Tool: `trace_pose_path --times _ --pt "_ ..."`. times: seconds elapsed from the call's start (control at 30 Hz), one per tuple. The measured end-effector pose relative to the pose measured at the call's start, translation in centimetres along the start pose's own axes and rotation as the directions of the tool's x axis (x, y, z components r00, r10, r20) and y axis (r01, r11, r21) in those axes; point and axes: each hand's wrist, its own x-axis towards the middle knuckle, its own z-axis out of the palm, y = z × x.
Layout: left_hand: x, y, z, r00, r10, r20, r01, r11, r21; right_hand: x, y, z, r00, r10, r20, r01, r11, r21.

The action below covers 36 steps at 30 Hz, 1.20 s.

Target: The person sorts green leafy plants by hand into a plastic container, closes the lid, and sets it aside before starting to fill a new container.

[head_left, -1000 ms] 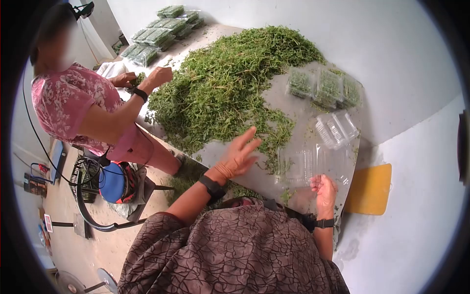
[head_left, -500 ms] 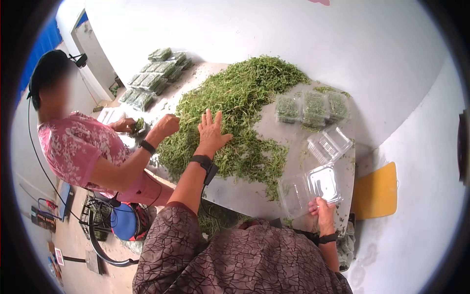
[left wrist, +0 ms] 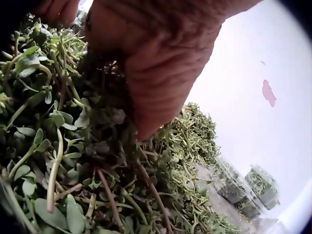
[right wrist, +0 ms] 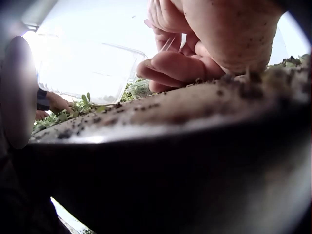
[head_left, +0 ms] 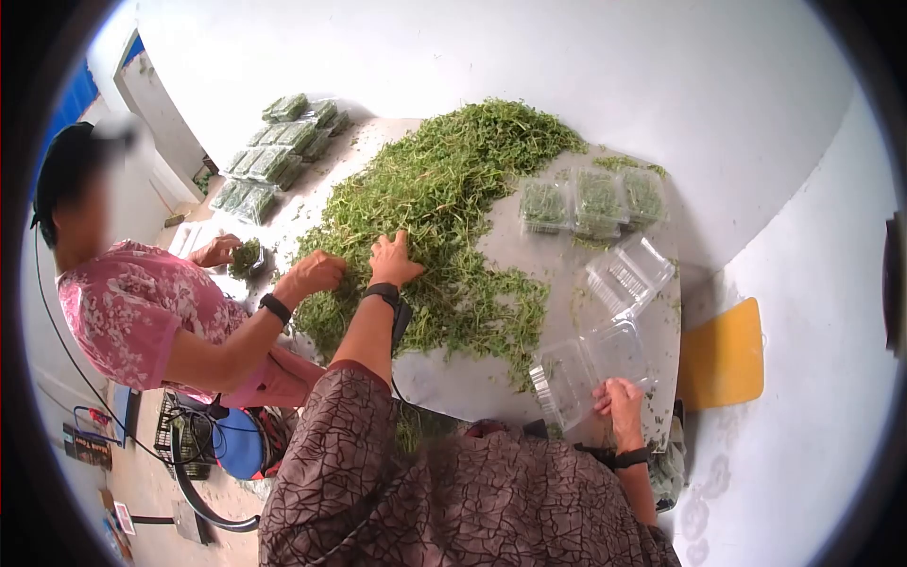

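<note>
My left hand [head_left: 395, 263] reaches into a large heap of leafy green stems [head_left: 453, 180], its thumb spread to the right. In the left wrist view the thumb points down among thick stems and small rounded leaves [left wrist: 63, 161], which hide the fingertips. At the table's near right, my right hand [head_left: 621, 402] pinches the edge of an unfolded clear plastic clamshell box [head_left: 564, 378]. The right wrist view shows its fingers [right wrist: 178, 67] curled at a thin plastic edge, with the transparent box [right wrist: 83, 73] standing out to the left.
Another clear box [head_left: 631, 274] lies beyond, near several filled boxes [head_left: 598, 203]. More filled boxes [head_left: 274, 161] are stacked at the far left. Another person [head_left: 156, 321] works at the left, a hand [head_left: 319, 274] close to mine. A yellow board [head_left: 726, 354] stands beside the table [head_left: 444, 378].
My left hand swung left and forward from the table's near edge, then came down into the greens. My right hand keeps the box edge while the box tilted up and lowered again.
</note>
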Motion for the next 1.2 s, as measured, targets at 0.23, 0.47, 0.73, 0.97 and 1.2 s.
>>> trace_pose_path --times 0.23,0.47,0.73,0.97,1.2 --pt "-3.1 1.2 1.1 0.958 0.21 -0.197 -0.238 0.963 -0.13 0.0 0.1 0.1 1.0 0.005 -0.013 -0.005 1.0 -0.001" --pt "-9.2 5.8 0.0 0.645 0.745 0.17 -0.625 0.642 -0.444 0.0 0.0 0.3 0.998 0.007 -0.057 -0.006 1.0 0.02" --pt "-0.8 4.8 -4.2 0.863 0.405 -0.301 -0.48 0.844 -0.241 0.0 0.1 -0.1 0.999 0.016 -0.034 -0.016 1.0 0.01" --pt "6.4 5.5 -3.9 0.968 0.189 -0.168 -0.206 0.975 -0.087 -0.3 -0.9 0.2 0.999 0.035 -0.02 -0.036 0.998 -0.058" --pt "8.6 5.9 -0.6 0.996 0.091 -0.02 -0.088 0.991 0.099 -0.3 -1.5 0.6 0.996 0.086 -0.038 -0.089 0.994 -0.071"
